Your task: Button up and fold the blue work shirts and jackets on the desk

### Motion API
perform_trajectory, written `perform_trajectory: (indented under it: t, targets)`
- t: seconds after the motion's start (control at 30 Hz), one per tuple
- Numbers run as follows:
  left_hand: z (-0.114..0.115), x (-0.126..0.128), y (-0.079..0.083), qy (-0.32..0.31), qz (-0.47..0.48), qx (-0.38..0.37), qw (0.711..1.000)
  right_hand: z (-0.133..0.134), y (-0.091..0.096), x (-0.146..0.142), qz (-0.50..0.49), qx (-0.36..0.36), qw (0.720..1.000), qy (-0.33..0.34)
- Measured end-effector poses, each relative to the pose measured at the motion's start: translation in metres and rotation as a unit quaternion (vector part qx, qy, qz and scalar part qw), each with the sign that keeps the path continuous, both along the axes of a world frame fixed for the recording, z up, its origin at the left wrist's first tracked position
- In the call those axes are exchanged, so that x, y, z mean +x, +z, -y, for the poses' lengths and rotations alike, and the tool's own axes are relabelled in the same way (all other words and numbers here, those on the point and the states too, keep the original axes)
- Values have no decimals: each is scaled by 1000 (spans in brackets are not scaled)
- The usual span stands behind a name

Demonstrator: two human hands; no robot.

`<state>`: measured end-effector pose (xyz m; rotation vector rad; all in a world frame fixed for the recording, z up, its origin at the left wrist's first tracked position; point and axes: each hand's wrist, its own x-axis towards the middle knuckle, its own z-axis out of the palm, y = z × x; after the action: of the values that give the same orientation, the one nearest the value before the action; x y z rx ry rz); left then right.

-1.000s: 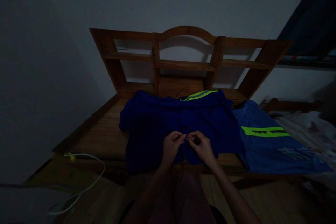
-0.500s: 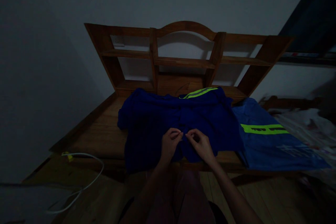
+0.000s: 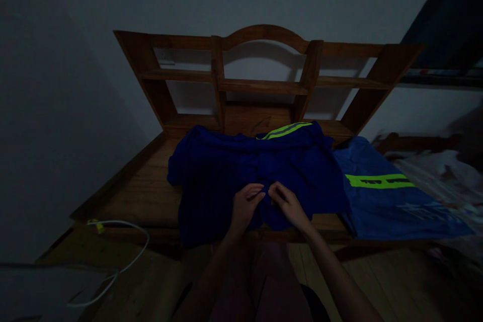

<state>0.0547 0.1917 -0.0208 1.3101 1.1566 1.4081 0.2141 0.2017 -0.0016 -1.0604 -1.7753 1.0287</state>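
A dark blue garment (image 3: 222, 171) with a neon-green stripe at its far edge lies spread on a wooden desk (image 3: 147, 193), its near hem hanging over the front edge. My left hand (image 3: 245, 206) and my right hand (image 3: 289, 204) sit close together at the garment's middle front. The fingertips of both pinch the blue fabric, almost touching each other. In the dim light what lies between the fingertips cannot be made out beyond cloth.
A second, lighter blue garment (image 3: 388, 201) with a neon-green band lies at the right. A wooden shelf unit (image 3: 264, 85) stands at the desk's back against the wall. A white cable (image 3: 124, 241) loops at the lower left. Pale bedding (image 3: 445, 176) shows far right.
Both hands have stayed together on the garment's front and shifted slightly forward. The view has tilted a little, so the desk sits higher in the picture.
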Motion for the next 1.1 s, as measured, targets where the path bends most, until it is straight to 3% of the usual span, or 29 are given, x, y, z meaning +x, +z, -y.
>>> perform_trajectory:
  t: [0.3, 0.47, 0.63, 0.73, 0.8, 0.9, 1.0, 1.1]
  targets:
    - [-2, -1, -3, -25, 2, 4, 1000, -6, -1, 4, -65, -56, 996, 38]
    - [-4, -2, -7, -9, -17, 5, 1000, -7, -4, 6, -71, -60, 995, 37]
    - [-2, 6, -8, 15, -46, 5, 999, -1, -4, 0, -41, -28, 999, 11]
    - [10, 2, 5, 63, -107, 47, 991, 4, 10, 6, 13, 44, 997, -69]
    - [25, -18, 17, 99, -206, 97, 969, 8, 24, 27, 75, 128, 978, -147]
    - [50, -76, 27, 101, -392, 145, 903, 13, 36, 83, 204, 229, 924, -227]
    - [72, -143, 18, 39, -518, 151, 841, 19, 27, 146, 328, 226, 894, -206]
    - [87, -187, 2, -14, -557, 141, 818, 24, 7, 183, 389, 166, 896, -139]
